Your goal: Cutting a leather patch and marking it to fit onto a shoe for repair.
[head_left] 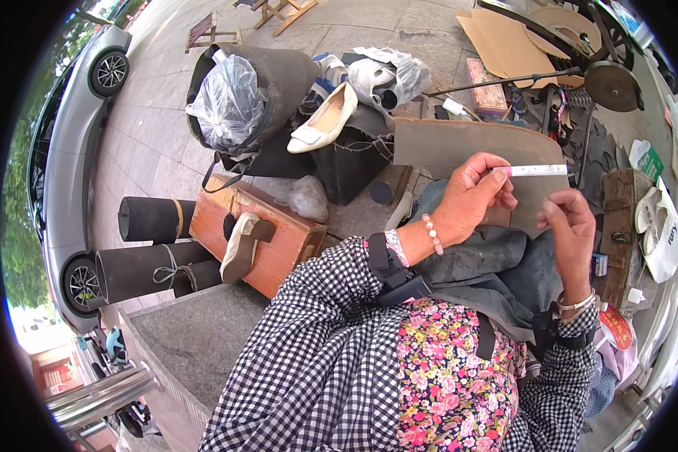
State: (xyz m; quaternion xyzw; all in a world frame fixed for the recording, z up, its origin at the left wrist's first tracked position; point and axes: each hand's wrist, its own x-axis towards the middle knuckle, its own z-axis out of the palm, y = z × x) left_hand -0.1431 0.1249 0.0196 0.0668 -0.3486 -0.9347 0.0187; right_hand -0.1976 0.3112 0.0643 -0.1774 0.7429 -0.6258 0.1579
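My left hand [474, 194] pinches a slim white marker pen [541, 170] by its pink end, and the pen points to the right. Just below its dark tip is my right hand [569, 222], thumb and fingers curled together; whatever may be between them does not show. Beneath both hands lies a grey-brown sheet [467, 143] with a rounded right corner. A dark grey cloth [474, 267] covers my lap. Beyond the sheet to the left, a cream flat shoe [328, 120] rests on a black bag.
A reddish wooden box [260, 256] carries another cream shoe [239, 245]. Left of it lie dark rolls [139, 273]. A black bucket [290, 83] holds a plastic bag. At the right are a wheeled machine [612, 84] and a worn wooden box [624, 218]. A silver car [75, 173] stands far left.
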